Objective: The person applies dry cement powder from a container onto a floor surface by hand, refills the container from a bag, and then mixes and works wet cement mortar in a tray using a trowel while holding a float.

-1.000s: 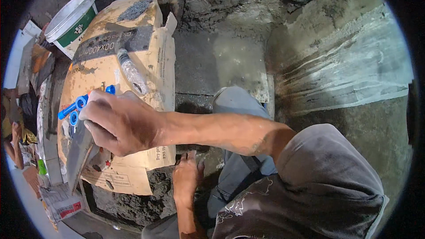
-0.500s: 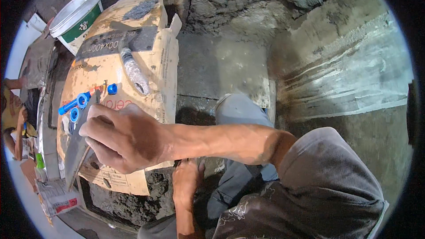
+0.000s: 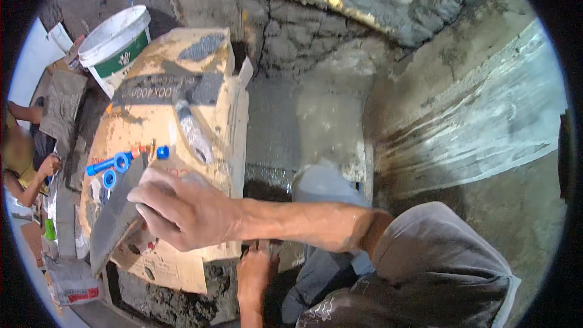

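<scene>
A grey trowel (image 3: 115,215), clasped in the right hand (image 3: 185,209), hides part of the brown cardboard (image 3: 146,130) below, beside blue fittings (image 3: 100,168), with a pale-handled tool (image 3: 194,136) and bucket (image 3: 124,64) beyond, and the left hand (image 3: 255,268) shadowed, its grip unclear.

Pale streaked surface (image 3: 480,115): the brightest area we see, its whites close to glare.
Right forearm (image 3: 303,223): lit from above, it seems to us, shaded near the sleeve (image 3: 437,237).
Mortar at lower left (image 3: 182,307): dim.
Wet floor (image 3: 267,176): small glints.
Cardboard (image 3: 161,136): print slightly soft.
Co-worker (image 3: 27,175): we find them smeared.
Rim: fisheye bending, black corners.
</scene>
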The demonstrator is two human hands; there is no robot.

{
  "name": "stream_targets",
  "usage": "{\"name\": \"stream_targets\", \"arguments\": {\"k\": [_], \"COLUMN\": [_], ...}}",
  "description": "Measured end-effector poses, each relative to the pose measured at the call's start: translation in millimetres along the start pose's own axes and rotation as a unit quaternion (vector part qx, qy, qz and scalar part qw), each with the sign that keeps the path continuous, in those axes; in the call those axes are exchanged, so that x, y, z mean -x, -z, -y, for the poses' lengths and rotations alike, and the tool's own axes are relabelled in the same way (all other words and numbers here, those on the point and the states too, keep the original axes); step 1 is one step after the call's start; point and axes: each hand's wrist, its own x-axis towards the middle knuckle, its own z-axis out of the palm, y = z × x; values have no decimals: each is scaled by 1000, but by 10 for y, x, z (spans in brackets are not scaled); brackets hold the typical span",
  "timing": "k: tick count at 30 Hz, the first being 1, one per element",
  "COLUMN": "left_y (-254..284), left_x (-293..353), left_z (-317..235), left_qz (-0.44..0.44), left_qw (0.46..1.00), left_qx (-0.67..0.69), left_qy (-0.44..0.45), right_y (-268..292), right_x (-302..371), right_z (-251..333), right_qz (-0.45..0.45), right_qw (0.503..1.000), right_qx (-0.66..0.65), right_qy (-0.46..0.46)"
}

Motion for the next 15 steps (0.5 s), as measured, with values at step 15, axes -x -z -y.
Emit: {"name": "stream_targets", "arguments": {"k": [15], "left_y": [-201], "left_x": [-146], "left_z": [217], "left_qz": [63], "left_qw": [998], "left_qx": [16], "left_qy": [17], "right_y": [125], "right_x": [-85], "right_z": [-114], "right_qz": [41], "right_qw": [988], "right_qx": [-54], "right_qy": [-138]}}
